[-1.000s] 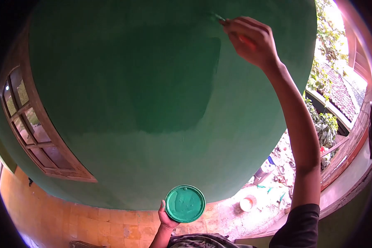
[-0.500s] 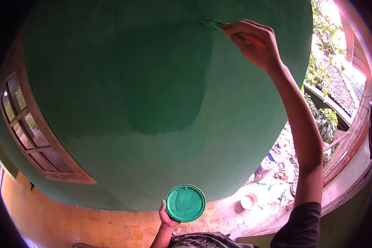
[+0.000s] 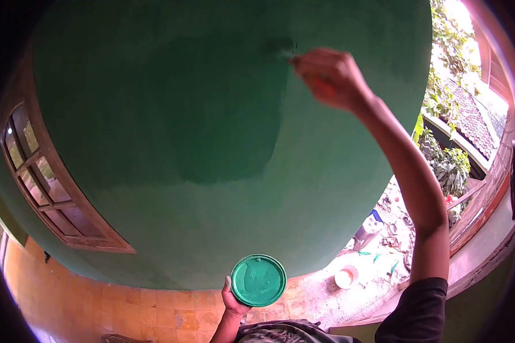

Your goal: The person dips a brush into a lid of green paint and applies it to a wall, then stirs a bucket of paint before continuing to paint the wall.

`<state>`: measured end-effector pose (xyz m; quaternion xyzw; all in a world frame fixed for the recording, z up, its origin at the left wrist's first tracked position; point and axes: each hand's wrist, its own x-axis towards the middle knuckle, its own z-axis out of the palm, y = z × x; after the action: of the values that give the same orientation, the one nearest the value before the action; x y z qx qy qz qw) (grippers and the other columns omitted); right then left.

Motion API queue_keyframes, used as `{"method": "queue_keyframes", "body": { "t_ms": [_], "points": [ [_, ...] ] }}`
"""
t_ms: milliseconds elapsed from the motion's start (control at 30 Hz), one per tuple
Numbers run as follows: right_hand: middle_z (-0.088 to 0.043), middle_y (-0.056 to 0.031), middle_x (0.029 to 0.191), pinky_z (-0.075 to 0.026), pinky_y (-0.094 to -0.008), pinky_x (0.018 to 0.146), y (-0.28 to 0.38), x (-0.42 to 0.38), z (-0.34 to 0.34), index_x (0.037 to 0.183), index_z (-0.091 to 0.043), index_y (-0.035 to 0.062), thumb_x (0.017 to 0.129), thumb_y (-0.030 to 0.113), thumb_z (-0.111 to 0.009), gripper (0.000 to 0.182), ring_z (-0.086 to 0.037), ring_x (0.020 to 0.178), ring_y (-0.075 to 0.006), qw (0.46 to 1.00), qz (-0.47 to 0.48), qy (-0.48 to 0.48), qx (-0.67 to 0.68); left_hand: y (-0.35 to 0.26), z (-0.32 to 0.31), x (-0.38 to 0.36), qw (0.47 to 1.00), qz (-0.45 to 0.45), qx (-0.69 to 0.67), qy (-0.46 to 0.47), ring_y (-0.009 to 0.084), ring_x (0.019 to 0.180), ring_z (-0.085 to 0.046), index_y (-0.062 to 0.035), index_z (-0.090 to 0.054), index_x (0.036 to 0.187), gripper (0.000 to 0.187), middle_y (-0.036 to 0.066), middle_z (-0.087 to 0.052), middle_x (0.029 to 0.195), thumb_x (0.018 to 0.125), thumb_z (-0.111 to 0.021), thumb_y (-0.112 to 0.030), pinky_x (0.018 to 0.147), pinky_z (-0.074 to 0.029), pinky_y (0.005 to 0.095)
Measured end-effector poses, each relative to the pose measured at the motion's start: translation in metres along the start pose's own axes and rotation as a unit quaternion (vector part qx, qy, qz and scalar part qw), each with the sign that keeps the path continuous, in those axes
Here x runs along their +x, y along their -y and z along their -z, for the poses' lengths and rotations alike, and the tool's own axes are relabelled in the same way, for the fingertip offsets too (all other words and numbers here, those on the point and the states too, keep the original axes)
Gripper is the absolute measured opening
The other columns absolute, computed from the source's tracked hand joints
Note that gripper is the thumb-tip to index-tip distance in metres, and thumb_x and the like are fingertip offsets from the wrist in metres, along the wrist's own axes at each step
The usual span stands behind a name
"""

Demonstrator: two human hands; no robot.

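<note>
My right hand [image 3: 331, 77] is raised near the top of the green wall [image 3: 206, 228], closed round a paintbrush [image 3: 286, 53] whose handle looks red. Motion blurs the hand and the bristles, which are at the right edge of a darker, wet-looking patch of paint [image 3: 223, 120]. Low in the view, my left hand [image 3: 233, 300] grips a round paint tub [image 3: 284, 279] from its left side and below. Green paint [image 3: 260, 281] shows inside it, thicker on one side. The fingers under the tub are hidden.
A wooden-framed window [image 3: 54, 188] is set in the wall at left. Orange tiles [image 3: 137, 311] cover the floor below. On the bright ground at right stand a small white bucket [image 3: 345, 278] and a cylindrical container [image 3: 367, 230]. Plants [image 3: 449, 168] grow beyond the opening.
My right hand and the paintbrush have moved down and slightly left along the wall. My left hand and the tub are almost where they were.
</note>
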<state>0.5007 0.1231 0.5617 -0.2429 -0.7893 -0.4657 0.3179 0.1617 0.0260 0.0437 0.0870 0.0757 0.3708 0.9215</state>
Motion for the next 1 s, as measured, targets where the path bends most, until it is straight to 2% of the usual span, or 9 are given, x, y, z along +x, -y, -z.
{"method": "queue_keyframes", "body": {
  "t_ms": [133,200,267,400,500,667,733,867,1000],
  "points": [
    [-0.068,-0.0073,0.083,-0.053,-0.0408,0.064,0.051,0.001,0.010,0.082,-0.062,0.0085,0.077,-0.002,-0.059,0.012,-0.065,0.072,-0.0299,0.949,-0.146,0.232,0.159,0.000,-0.003,0.001,1.000,0.007,-0.003,0.015,0.0422,0.142,-0.042,-0.0103,-0.039,0.155,0.079,0.020,-0.041,0.157,0.097,-0.050,-0.063,0.116,-0.033,0.0634],
    [-0.067,-0.0072,0.080,-0.053,-0.0402,0.064,0.040,0.011,0.009,0.082,-0.063,0.0081,0.078,0.000,-0.062,0.009,-0.065,0.072,-0.0298,0.954,-0.133,0.182,0.198,-0.001,0.000,0.000,1.000,0.012,-0.007,0.006,0.0422,0.142,-0.042,-0.0102,-0.039,0.155,0.079,0.020,-0.041,0.157,0.097,-0.050,-0.063,0.116,-0.033,0.0634],
    [-0.065,-0.0074,0.077,-0.052,-0.0405,0.063,0.022,0.031,0.011,0.082,-0.062,0.0078,0.079,0.001,-0.065,0.008,-0.064,0.070,-0.0298,0.985,-0.098,-0.019,0.139,-0.002,0.000,0.001,1.000,0.014,-0.013,0.003,0.0422,0.142,-0.042,-0.0100,-0.039,0.154,0.079,0.020,-0.041,0.157,0.097,-0.050,-0.063,0.116,-0.033,0.0633],
    [-0.070,-0.0071,0.084,-0.058,-0.0342,0.074,0.009,0.050,0.005,0.084,-0.068,0.0064,0.080,-0.004,-0.068,0.011,-0.072,0.080,-0.0236,0.996,-0.079,-0.029,0.026,-0.001,-0.004,-0.001,1.000,0.015,-0.019,-0.001,0.0419,0.141,-0.042,-0.0095,-0.040,0.154,0.078,0.020,-0.042,0.156,0.097,-0.051,-0.062,0.116,-0.033,0.0631],
    [-0.069,-0.0077,0.082,-0.058,-0.0309,0.074,0.043,0.046,-0.008,0.086,-0.069,0.0047,0.080,-0.004,-0.068,0.011,-0.071,0.077,-0.0208,0.954,-0.109,0.273,0.058,-0.002,-0.008,-0.001,1.000,0.003,-0.012,0.000,0.0414,0.141,-0.043,-0.0091,-0.041,0.153,0.078,0.019,-0.044,0.155,0.096,-0.052,-0.061,0.116,-0.033,0.0624],
    [-0.053,-0.0115,0.064,-0.046,-0.0414,0.059,0.024,0.067,-0.002,0.076,-0.053,0.0046,0.074,0.000,-0.050,0.006,-0.057,0.064,-0.0302,0.953,-0.143,0.068,0.259,0.002,-0.004,-0.001,1.000,-0.007,-0.017,-0.007,0.0407,0.139,-0.045,-0.0088,-0.041,0.153,0.078,0.019,-0.045,0.154,0.097,-0.052,-0.061,0.115,-0.035,0.0613],
    [-0.068,-0.0061,0.080,-0.056,-0.0292,0.068,0.010,0.073,0.003,0.086,-0.067,0.0022,0.085,-0.003,-0.066,0.006,-0.070,0.074,-0.0143,0.990,-0.108,0.006,0.089,0.005,-0.006,-0.003,1.000,-0.015,-0.020,-0.006,0.0407,0.139,-0.045,-0.0086,-0.041,0.153,0.077,0.019,-0.045,0.154,0.097,-0.052,-0.060,0.115,-0.035,0.0611],
    [-0.060,-0.0116,0.070,-0.051,-0.0360,0.065,0.027,0.060,-0.003,0.084,-0.063,0.0063,0.079,0.002,-0.057,0.009,-0.063,0.069,-0.0273,0.965,-0.114,0.225,0.064,0.007,-0.008,-0.002,0.999,-0.022,-0.026,-0.010,0.0408,0.139,-0.045,-0.0086,-0.041,0.153,0.077,0.020,-0.045,0.154,0.097,-0.052,-0.060,0.115,-0.035,0.0611],
    [-0.068,-0.0070,0.081,-0.055,-0.0313,0.071,0.026,0.064,0.019,0.086,-0.066,0.0009,0.084,-0.001,-0.067,0.003,-0.069,0.074,-0.0156,0.945,-0.196,0.157,0.210,0.005,-0.009,-0.006,1.000,-0.021,-0.015,-0.007,0.0412,0.140,-0.044,-0.0088,-0.041,0.153,0.077,0.020,-0.044,0.155,0.097,-0.052,-0.060,0.116,-0.034,0.0621]
  ]
}}
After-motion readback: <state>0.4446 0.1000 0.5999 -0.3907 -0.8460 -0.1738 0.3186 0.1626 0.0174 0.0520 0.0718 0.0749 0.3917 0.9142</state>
